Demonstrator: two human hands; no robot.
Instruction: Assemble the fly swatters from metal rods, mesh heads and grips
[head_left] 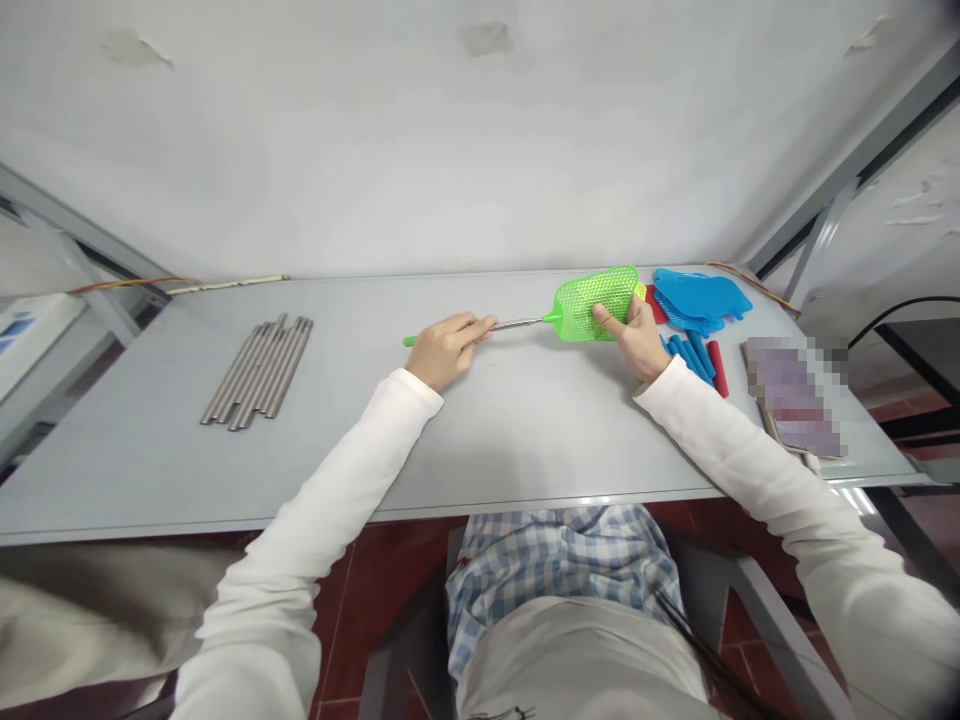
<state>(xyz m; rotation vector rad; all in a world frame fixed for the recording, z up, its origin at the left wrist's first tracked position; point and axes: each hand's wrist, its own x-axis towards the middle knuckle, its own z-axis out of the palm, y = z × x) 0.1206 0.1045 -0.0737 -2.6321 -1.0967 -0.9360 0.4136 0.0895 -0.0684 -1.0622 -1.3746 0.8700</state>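
A green fly swatter (598,305) lies level across the middle of the frame, its mesh head right of centre and its handle tip (409,341) left of centre, with a thin metal stem (517,324) between the 2. The left hand (444,350), near the centre, is curled closed around the handle end, the green tip poking out at its left and the stem at its right. The right hand (636,336), right of centre, pinches the mesh head, thumb flat on the face; the fingers are mostly hidden behind it.

Both hands are over a grey table (510,440). At the left of the frame, a bundle of metal tubes (259,372) lies slanted on the tabletop. Right of the right hand, blue swatter heads (701,295) lie in a pile beside a red piece (655,304), partly hidden. Just below that pile are blue sleeves (694,358) and 1 red sleeve (718,369). Farther right lies a flat item (796,400), its surface blurred into blocks.
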